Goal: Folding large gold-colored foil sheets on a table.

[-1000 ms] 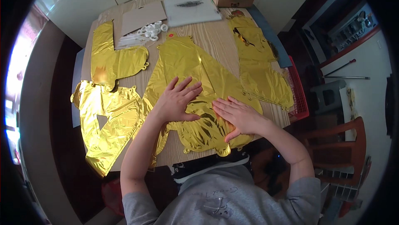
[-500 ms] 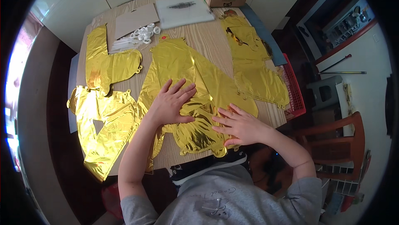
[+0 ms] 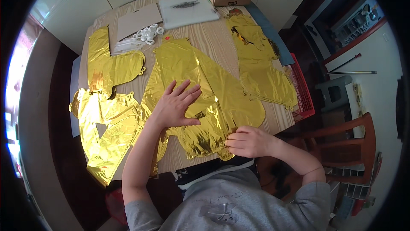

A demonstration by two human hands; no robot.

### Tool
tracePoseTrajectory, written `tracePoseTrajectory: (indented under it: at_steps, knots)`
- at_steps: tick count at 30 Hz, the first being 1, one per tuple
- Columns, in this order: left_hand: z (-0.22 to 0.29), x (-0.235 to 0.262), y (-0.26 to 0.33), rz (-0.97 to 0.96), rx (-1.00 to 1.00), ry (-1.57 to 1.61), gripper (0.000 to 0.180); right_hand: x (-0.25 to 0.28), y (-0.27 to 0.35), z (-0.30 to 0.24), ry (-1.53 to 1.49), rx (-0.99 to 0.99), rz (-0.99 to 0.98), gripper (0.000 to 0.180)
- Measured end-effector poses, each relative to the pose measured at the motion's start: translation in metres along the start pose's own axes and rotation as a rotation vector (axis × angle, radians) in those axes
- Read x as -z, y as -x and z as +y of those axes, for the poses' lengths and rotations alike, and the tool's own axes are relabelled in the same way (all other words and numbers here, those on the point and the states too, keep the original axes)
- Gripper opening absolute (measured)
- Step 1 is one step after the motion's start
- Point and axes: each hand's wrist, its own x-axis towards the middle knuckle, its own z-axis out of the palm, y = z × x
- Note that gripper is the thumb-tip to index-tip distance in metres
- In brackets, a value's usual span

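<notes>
A: Which point lies nearest to us?

B: The rounded tab [image 3: 226, 156] on the near rim of the central gold foil balloon [image 3: 209, 88]. We find the balloon flat and uninflated on the table [image 3: 215, 47], directly beneath our hands.

A: Which hand is nearer to that rim?

B: Our right hand [image 3: 250, 141]. It sits just beside the tab, fingers bunched and fingertips on the foil. The thumb is hidden, so we cannot tell whether the rim is pinched.

A: And our left hand [image 3: 176, 107]?

B: Palm down, fingers spread, resting on the foil farther in and to the left of our right hand.

A: State the long axis.

B: It runs away from us, from the creased near portion to the narrow far end, leaning left as it recedes. Our hands straddle the near half; the far half extends beyond our left fingertips.

A: What flanks it?

B: Near left, we have a foil balloon with a triangular opening [image 3: 115, 118]; farther off, to the right, a folded foil balloon [image 3: 260, 58]. Beyond our left hand lie white ribbon rolls [image 3: 149, 33]; farthest, a cardboard box [image 3: 230, 0].
</notes>
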Motion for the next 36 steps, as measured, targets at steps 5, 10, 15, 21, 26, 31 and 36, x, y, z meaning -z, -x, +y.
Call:
tracePoseTrajectory:
  at_steps: [5,10,15,21,26,31,36]
  knots:
    - [-0.001,-0.001,0.001,-0.006,-0.001,0.004,0.097,-0.002,0.006,0.0,0.054,-0.025,0.011,0.013]
    - [0.0,0.0,0.0,-0.007,-0.004,0.008,0.097,-0.002,0.007,-0.01,-0.074,-0.143,0.057,0.018]
    - [0.0,0.001,0.001,-0.014,0.006,0.012,0.098,-0.013,0.002,-0.02,-0.103,-0.306,0.142,0.024]
    - [-0.001,0.0,0.001,-0.005,0.001,0.014,0.098,-0.012,-0.006,-0.019,-0.067,-0.363,0.116,0.039]
    - [-0.001,-0.001,0.001,0.013,-0.004,0.006,0.097,-0.014,-0.009,-0.019,-0.082,-0.332,0.107,0.041]
    - [0.0,0.0,0.002,0.008,0.0,0.002,0.096,-0.019,-0.009,-0.021,-0.073,-0.297,0.116,0.033]
    - [-0.001,-0.001,0.001,0.005,-0.001,0.003,0.096,-0.026,0.001,-0.018,-0.107,-0.252,0.11,0.036]
